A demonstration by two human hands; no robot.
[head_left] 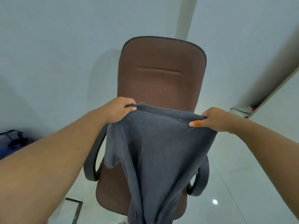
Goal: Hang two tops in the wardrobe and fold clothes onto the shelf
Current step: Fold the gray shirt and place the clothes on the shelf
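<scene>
Both your arms are out in front, reaching forward and slightly inward over the brown office chair. Your left hand sits at the upper left corner of the grey garment, fingers curled over the top edge and thumb pressing from the near side, so that is a firm pinch on the cloth. Your right hand mirrors it at the upper right corner, fingers folded behind the hem, thumb clamped on the front, an orange mark showing on the thumbnail. Between the two grips the top edge runs taut, sloping a little down to the right, and it crosses in front of the lower part of the chair's backrest. The garment hangs down from that edge, covering most of the seat and draping toward the bottom of the view, where it bunches into folds; its lower end runs out of view. A flap on the left side ends just above the seat. The dark armrests stick out on either side of the cloth, the left one near your forearm, the right one just beside the fabric's edge. Glossy pale floor spreads wide to the right of the chair, and the plain wall stands behind the backrest. Dark bags sit low at far left.
</scene>
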